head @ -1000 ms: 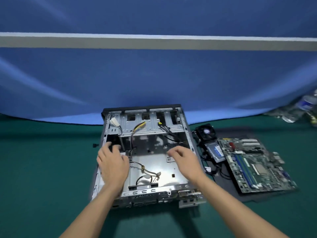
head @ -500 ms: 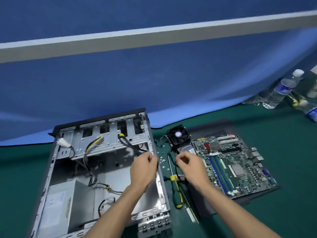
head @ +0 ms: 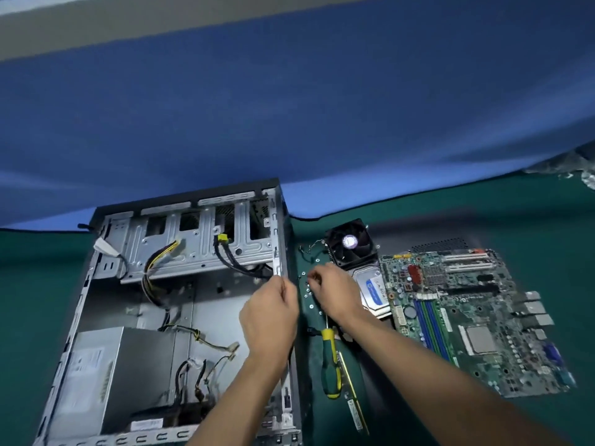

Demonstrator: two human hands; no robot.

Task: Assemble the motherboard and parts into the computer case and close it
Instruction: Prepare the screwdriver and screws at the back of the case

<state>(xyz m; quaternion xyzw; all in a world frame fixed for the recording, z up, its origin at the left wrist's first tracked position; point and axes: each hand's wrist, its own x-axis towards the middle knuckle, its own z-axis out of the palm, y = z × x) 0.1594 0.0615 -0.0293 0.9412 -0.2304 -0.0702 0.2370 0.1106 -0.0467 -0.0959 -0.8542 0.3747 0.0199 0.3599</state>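
Motherboard [head: 476, 320] beside case [head: 180, 317]; right hand [head: 335, 291] fingertips blurred over screws [head: 309, 292].

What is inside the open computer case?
Inside the computer case lie a grey power supply and loose cables; no motherboard. The left hand covers part of its right wall.

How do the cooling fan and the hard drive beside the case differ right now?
The fan is black and blocky, with a round hub facing up; the hard drive is a flat silver slab with a blue-and-white label. The fan lies farther from the person and is in full view; the hard drive sits nearer, partly hidden by the right hand. Both lie loose between the case and the motherboard.
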